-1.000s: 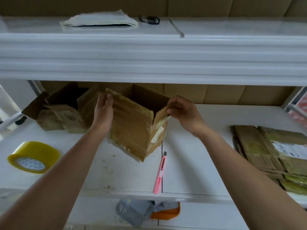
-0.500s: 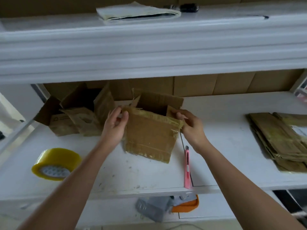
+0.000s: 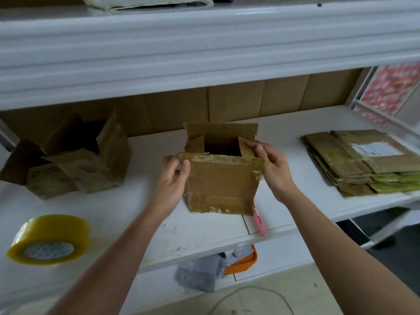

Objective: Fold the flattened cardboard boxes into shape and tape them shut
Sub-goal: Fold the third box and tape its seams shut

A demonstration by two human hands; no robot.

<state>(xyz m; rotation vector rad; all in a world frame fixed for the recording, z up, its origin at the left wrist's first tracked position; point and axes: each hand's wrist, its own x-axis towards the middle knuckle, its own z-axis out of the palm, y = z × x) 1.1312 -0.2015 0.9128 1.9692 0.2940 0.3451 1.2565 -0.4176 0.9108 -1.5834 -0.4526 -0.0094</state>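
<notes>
Now the cardboard box [image 3: 223, 178] stands squared up on the white shelf [image 3: 284, 137], top open, flaps raised, its worn brown corrugated face streaked with glossy old tape. The left hand [image 3: 172, 178] pinches the near flap's left corner between thumb and fingers; the right hand [image 3: 271, 164] curls over the opposite corner. Under the right wrist a pink utility knife [image 3: 259, 220] pokes out from beneath the box. Further right lies a stack of flattened boxes [image 3: 361, 162], its white label too blurred to read. Left of the left hand sit an opened box [image 3: 68, 160] and a yellowish tape roll [image 3: 48, 239].
</notes>
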